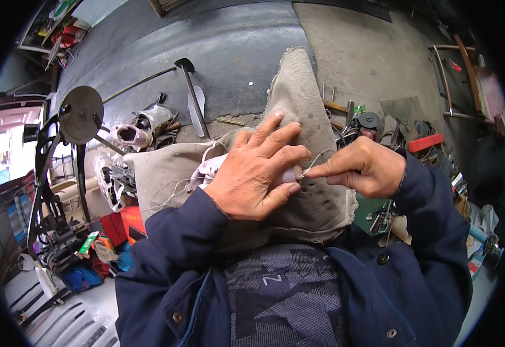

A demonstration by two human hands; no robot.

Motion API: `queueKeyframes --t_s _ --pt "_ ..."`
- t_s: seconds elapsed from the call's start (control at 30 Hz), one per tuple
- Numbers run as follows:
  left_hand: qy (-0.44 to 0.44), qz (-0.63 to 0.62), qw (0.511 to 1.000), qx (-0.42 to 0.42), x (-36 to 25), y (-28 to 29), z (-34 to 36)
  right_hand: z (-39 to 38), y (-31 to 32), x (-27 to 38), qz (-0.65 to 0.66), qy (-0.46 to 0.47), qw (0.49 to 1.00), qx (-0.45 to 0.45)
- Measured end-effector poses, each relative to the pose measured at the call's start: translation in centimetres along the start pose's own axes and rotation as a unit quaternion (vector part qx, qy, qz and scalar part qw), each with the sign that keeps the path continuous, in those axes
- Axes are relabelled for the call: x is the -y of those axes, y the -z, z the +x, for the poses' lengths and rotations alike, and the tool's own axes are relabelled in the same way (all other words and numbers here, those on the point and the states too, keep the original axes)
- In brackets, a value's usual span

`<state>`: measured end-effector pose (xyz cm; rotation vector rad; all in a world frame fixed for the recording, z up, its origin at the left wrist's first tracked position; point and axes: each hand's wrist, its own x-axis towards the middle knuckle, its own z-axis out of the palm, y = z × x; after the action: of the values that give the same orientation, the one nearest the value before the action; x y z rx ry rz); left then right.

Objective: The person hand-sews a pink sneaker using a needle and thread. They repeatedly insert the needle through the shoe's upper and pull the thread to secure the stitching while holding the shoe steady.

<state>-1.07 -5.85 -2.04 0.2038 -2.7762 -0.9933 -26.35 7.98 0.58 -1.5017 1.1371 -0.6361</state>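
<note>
On cloth (322, 205), shoe (207, 168) axis L-R; L hand (258, 172) clasping it, R hand (371, 166) curled, grip unclear.

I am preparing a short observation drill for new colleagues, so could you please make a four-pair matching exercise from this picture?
Column one
1. Left hand
2. Right hand
3. Red block
4. Round disc

Column two
A. Lying to the right of the grey cloth
B. Mostly curled, index finger pointing at one end of the pale item
C. Dark grey, near the picture's left side
D. Lying across the pale item, covering much of it

Right pairs: 1-D, 2-B, 3-A, 4-C.
</note>
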Motion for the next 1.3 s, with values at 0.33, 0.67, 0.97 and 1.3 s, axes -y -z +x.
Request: queueKeyframes --t_s 0.33,0.67,0.97,1.3 --pt "-0.006 0.031 1.000 0.000 -0.3 -0.8 -0.1 1.2 2.2 0.0 0.012 -0.057 0.995 0.078" --pt "0.041 0.068 0.997 0.003 -1.9 -0.9 0.6 0.8 0.7 1.0 -0.076 -0.014 0.997 0.016" --pt "0.075 0.066 0.995 0.008 -2.0 -1.3 1.3 0.3 -0.9 1.1 -0.097 -0.065 0.992 -0.051" --pt "0.075 0.065 0.995 0.006 -1.3 -1.3 1.2 1.5 -1.5 1.0 0.142 -0.250 0.957 -0.038"
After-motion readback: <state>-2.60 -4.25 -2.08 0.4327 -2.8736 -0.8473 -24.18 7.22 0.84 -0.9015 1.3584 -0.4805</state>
